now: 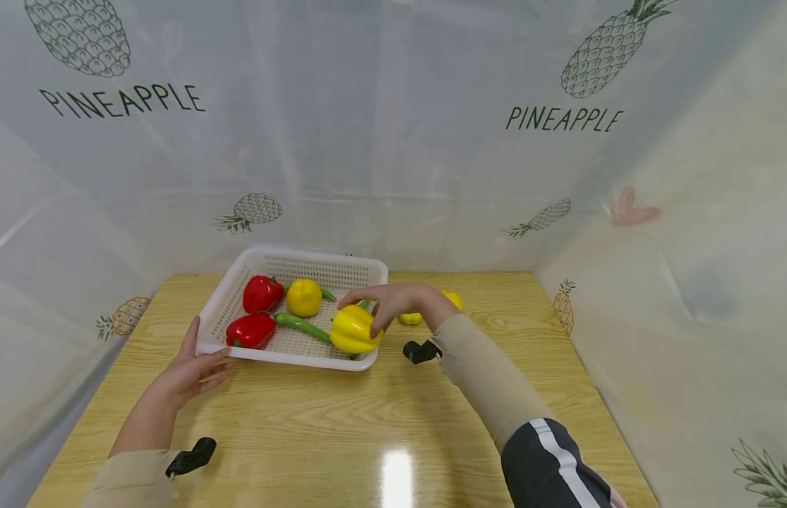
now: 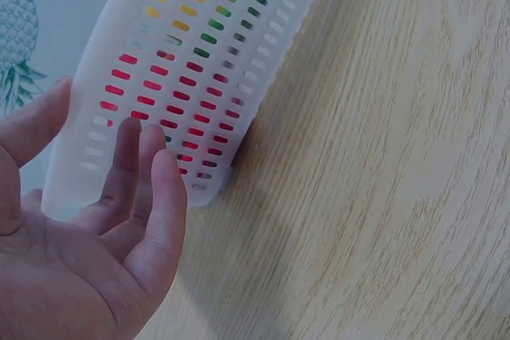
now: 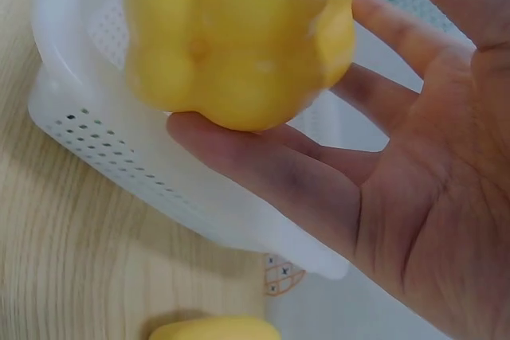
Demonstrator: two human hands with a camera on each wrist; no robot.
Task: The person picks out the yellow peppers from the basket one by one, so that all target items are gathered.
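Observation:
My right hand (image 1: 399,300) grips a yellow bell pepper (image 1: 353,330) between thumb and fingers, over the right end of a white plastic basket (image 1: 291,358). In the right wrist view, that yellow bell pepper (image 3: 231,45) fills the top, its lobed end facing the camera. My left hand (image 1: 190,370) touches the basket's near left corner. Its thumb rests at the rim, and its loosely bent fingers (image 2: 166,212) stand before the perforated wall (image 2: 187,109). Inside the basket lie two red bell peppers (image 1: 250,330), another yellow bell pepper (image 1: 303,298) and green chili peppers (image 1: 303,326).
More yellow produce (image 1: 452,299) sits on the wooden table (image 1: 291,423), partly hidden behind my right wrist. Translucent sheeting printed with pineapples (image 1: 393,155) hangs along the table's back and sides. A black wrist-worn device (image 1: 421,351) juts out at my right sleeve.

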